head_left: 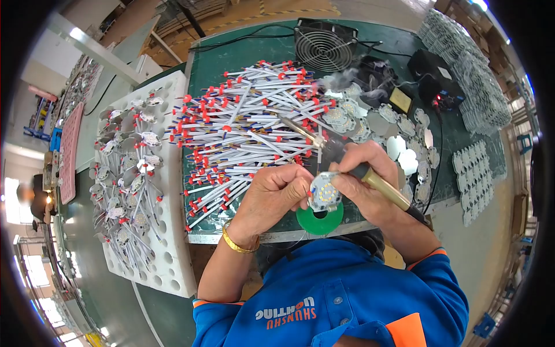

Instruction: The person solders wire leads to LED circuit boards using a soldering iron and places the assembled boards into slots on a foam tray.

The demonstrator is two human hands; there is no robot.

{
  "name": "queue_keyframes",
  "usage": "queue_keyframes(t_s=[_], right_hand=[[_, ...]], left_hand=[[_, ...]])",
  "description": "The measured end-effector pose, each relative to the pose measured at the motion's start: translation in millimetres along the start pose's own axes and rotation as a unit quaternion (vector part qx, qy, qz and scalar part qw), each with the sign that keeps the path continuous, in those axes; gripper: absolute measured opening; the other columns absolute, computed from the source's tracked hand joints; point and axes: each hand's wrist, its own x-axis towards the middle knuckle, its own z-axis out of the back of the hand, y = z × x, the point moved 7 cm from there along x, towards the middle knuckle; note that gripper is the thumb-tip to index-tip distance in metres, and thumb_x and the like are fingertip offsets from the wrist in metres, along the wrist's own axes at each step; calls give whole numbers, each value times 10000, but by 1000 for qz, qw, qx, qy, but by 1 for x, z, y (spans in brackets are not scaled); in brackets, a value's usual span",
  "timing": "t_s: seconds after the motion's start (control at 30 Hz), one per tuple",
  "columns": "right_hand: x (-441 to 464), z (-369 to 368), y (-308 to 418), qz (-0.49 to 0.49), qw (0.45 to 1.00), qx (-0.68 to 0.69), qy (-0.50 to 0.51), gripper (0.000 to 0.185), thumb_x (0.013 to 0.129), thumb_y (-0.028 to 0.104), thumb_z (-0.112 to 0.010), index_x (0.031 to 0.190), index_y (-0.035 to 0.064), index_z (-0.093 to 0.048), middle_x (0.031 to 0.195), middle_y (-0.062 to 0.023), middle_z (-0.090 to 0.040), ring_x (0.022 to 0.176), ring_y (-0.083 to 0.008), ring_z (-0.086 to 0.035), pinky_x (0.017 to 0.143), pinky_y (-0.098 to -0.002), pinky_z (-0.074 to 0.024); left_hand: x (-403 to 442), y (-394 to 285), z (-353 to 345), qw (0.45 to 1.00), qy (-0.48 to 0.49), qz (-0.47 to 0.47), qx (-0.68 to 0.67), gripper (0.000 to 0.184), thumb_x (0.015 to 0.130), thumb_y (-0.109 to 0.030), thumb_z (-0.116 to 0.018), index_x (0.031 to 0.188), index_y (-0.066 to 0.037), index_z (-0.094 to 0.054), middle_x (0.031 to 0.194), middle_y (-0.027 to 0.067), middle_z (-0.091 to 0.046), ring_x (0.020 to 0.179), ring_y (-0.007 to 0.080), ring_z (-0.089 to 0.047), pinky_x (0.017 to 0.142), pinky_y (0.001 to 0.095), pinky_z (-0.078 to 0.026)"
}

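Note:
A round LED board with small yellow chips is held up in front of my chest. My right hand is closed, pinching the board's upper right edge between thumb and finger. The same hand grips a soldering iron, whose metal tip points up and left over a pile of wires. My left hand is closed in a pinch at the board's left edge; what lies between those fingertips is hidden. Small red and blue bits show beside them. Just under the board is a green ring.
White cables with red bands cover the bench's middle. Loose round boards lie to the right, near a black fan and black box. Wired boards fill a white foam tray at left. Board panels sit far right.

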Motion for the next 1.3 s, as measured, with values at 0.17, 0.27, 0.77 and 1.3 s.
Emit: queue_keyframes(t_s=[0.17, 0.27, 0.77, 1.3], right_hand=[[-10, 27, 17, 155, 964, -213, -45, 147, 745, -44, -636, 866, 17, -579, 703, -92, -606, 609, -230, -586, 585, -296, -461], [-31, 63, 20, 139, 922, -358, -46, 170, 728, -46, -630, 876, 19, -576, 725, -104, -614, 587, -233, -577, 551, -305, -457], [-62, 72, 0, 41, 770, -627, 108, 358, 676, 123, -688, 970, 81, -487, 784, -126, -504, 769, -292, -508, 660, -401, -400], [-33, 75, 20, 214, 783, -583, -35, 317, 611, -32, -642, 892, 52, -524, 666, -85, -522, 600, -245, -497, 531, -356, -383]], left_hand=[[-4, 10, 17, 988, -145, -8, -56, 284, 929, -302, -498, 841, -46, -585, 711, -11, -563, 557, 44, -489, 532, 197, -405], [-9, 22, 26, 940, -170, -25, -296, 368, 909, -421, -477, 844, -66, -552, 639, -34, -456, 562, 55, -404, 531, 210, -367], [3, 3, 21, 984, -134, 35, 110, 302, 928, -236, -490, 1118, -31, -603, 663, -27, -518, 561, 9, -366, 473, 176, -254], [85, -15, -15, 750, -145, -161, 625, 150, 738, -123, -623, 879, -105, -673, 817, 109, -577, 682, 299, -610, 602, 399, -492]])
